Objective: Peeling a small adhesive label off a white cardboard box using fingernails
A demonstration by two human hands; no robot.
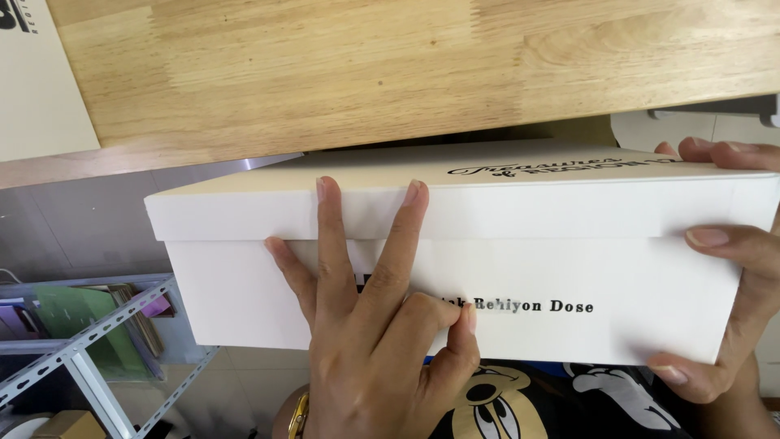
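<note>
A white lidded cardboard box (569,268) with black lettering on its side and lid is held in front of me, below the edge of a wooden table (325,73). My left hand (382,333) lies flat against the box's near side, its fingers spread and reaching up onto the lid's rim. My right hand (731,276) grips the box's right end, with the thumb on the side and the fingertips over the lid's top edge. The box's far side is hidden under the table edge.
A beige flat box or card (36,89) lies on the table's left corner. A grey metal shelf rack (89,341) with green folders stands at the lower left. White tiled floor shows below, and my dark printed shirt (520,406) is at the bottom.
</note>
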